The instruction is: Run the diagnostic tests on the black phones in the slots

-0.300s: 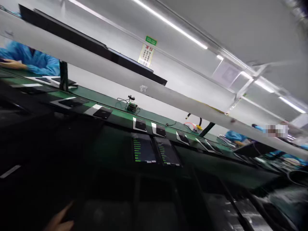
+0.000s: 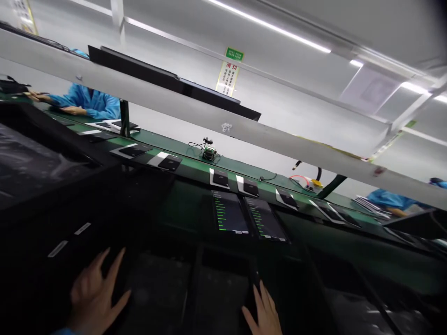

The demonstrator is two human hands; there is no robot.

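Note:
My left hand (image 2: 96,295) is at the lower left with its fingers spread, beside a dark tablet-like panel (image 2: 157,284); nothing shows in it. At the right edge of a second dark panel (image 2: 221,291), my right hand (image 2: 263,311) has its thumb apart from the fingers. Whether its fingertips touch that panel, I cannot tell. Beyond them, two tablets lie side by side with lit screens showing green bars: a left tablet (image 2: 230,212) and a right tablet (image 2: 266,218).
Several dark devices on white sheets, such as this tablet (image 2: 170,162), line the green bench (image 2: 195,160). A small circuit board device (image 2: 209,152) stands behind. A grey shelf beam (image 2: 195,116) crosses above. Blue-sleeved people sit at far left (image 2: 91,102) and far right (image 2: 391,199).
The view has swung left, so the scene sits further right. My left hand shows more fully with fingers spread, and my right hand has come into view.

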